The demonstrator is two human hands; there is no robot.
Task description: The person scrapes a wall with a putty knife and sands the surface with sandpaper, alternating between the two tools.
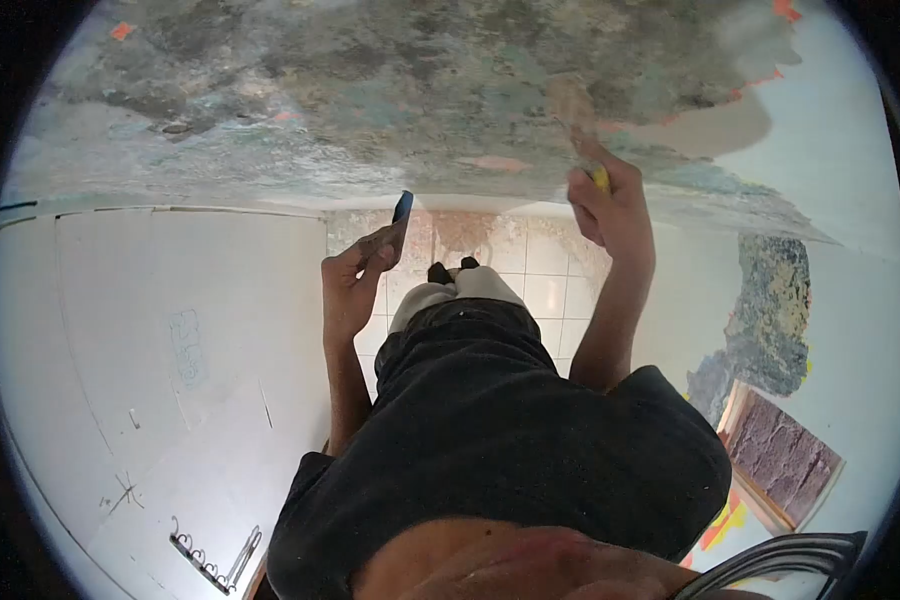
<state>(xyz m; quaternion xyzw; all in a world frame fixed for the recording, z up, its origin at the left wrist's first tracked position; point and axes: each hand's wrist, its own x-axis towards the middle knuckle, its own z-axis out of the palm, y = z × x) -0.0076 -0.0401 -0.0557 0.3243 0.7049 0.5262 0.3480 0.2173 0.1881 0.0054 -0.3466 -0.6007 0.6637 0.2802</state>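
Observation:
My right hand (607, 200) is closed around a tool with a yellow handle (600, 179), raised close to the mottled grey-green wall surface (420, 90). The tool's far end is blurred against that wall. On the left, my left hand (358, 278) grips a dark, flat tool (402, 222) with a bluish edge, held below the patchy wall area. What kind of tool each one is cannot be made out clearly.
White tiles (544, 295) cover the floor around my feet. A pale panel (170, 330) with a hook rack (198, 565) stands at the left. At the right, a framed textured panel (782, 458) is near a patchy wall area (770, 310).

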